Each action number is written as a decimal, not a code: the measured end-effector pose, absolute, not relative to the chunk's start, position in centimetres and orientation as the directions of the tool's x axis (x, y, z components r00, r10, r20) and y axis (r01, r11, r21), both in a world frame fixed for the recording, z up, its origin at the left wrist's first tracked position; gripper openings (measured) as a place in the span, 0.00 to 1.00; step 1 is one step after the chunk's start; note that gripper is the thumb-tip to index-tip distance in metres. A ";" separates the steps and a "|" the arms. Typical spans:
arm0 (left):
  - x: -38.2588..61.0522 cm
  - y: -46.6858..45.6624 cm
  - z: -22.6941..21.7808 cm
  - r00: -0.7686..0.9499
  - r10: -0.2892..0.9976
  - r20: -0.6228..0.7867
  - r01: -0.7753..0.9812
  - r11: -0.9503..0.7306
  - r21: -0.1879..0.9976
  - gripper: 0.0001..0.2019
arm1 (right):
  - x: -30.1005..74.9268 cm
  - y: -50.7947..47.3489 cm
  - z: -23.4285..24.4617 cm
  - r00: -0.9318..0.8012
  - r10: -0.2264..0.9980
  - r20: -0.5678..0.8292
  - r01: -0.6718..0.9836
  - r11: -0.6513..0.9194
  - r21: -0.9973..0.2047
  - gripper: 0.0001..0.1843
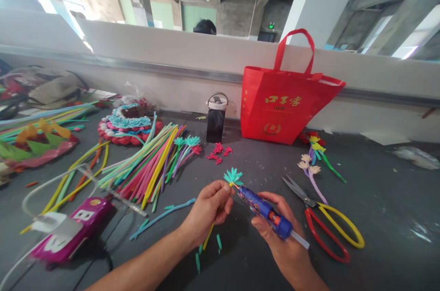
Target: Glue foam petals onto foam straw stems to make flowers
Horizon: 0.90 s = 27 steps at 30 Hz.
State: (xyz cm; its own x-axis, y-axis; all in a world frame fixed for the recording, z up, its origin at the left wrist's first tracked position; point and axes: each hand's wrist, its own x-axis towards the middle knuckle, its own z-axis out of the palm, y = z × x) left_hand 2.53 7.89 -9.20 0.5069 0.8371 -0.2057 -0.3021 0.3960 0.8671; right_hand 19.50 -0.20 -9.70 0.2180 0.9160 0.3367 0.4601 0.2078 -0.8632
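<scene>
Between the fingers of my left hand is a yellow pipe cleaner stem, its lower end hanging below the hand. A turquoise pipe cleaner flower sits at the top of this stem. My right hand is wrapped round a blue glue gun with a clear glue stick poking out of its back. The nozzle of the gun touches or nearly touches the base of the flower, beside my left fingertips. Short turquoise pieces lie on the dark table below my hands.
Scissors with red and yellow handles lie right of my right hand, near finished flowers. Pipe cleaners are heaped to the left, behind a purple power strip. A red bag and a black bottle stand at the back.
</scene>
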 end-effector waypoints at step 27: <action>2.4 7.9 -9.1 0.514 0.831 -0.214 -0.315 0.415 0.854 0.11 | 19.4 -0.1 -9.9 0.232 0.902 0.363 0.521 0.200 -0.830 0.17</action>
